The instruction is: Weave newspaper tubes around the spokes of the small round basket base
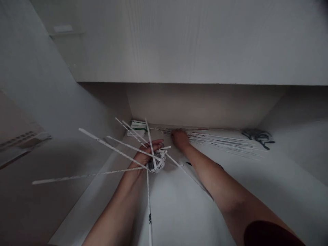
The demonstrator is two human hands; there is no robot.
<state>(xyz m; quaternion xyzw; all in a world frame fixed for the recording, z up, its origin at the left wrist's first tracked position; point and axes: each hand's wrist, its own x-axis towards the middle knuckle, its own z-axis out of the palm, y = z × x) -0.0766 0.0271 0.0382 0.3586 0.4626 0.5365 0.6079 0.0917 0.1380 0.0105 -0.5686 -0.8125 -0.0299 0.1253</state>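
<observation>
My left hand [147,152] is closed around a small woven paper piece [156,164], from which several long thin rolled-paper sticks [110,147] fan out in all directions. My right hand [180,138] reaches forward onto a bundle of rolled-paper sticks [220,139] lying along the back of the white table [179,212]. Its fingers curl down onto the near end of the bundle; whether they grip a stick is not visible.
A small white and green pack [137,125] lies in the far corner by the wall. A dark tangled cord or scissors [257,136] rests at the right end of the bundle. A white cabinet [179,41] hangs overhead; a wall closes the left side.
</observation>
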